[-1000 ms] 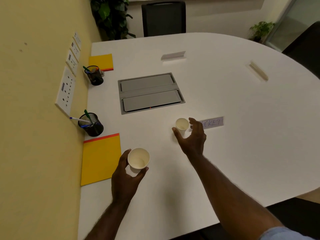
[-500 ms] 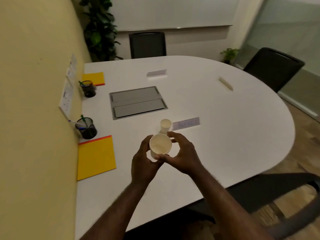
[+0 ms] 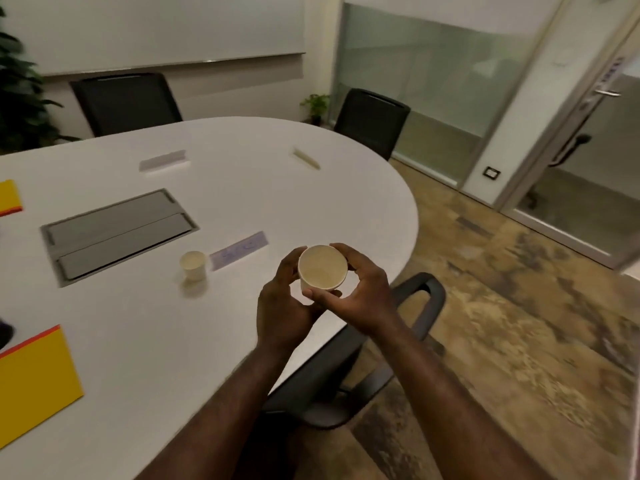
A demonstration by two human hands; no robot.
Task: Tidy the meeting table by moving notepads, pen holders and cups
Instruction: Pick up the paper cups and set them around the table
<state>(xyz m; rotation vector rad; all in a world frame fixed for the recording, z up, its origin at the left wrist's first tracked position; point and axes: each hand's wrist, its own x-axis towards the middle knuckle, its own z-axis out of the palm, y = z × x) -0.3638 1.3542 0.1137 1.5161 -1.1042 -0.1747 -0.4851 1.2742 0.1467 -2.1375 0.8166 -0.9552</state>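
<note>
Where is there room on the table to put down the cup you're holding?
Bare white table stretches between the name strip and the curved far edge. More lies between the yellow notepad and the held cup. It is crowded around the small cup and the grey hatch.

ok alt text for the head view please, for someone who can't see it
Both hands, left hand and right hand, hold an empty paper cup upright above the near edge of a white meeting table. A second paper cup stands on the table beside a name card, with yellow notepads at left.
</note>
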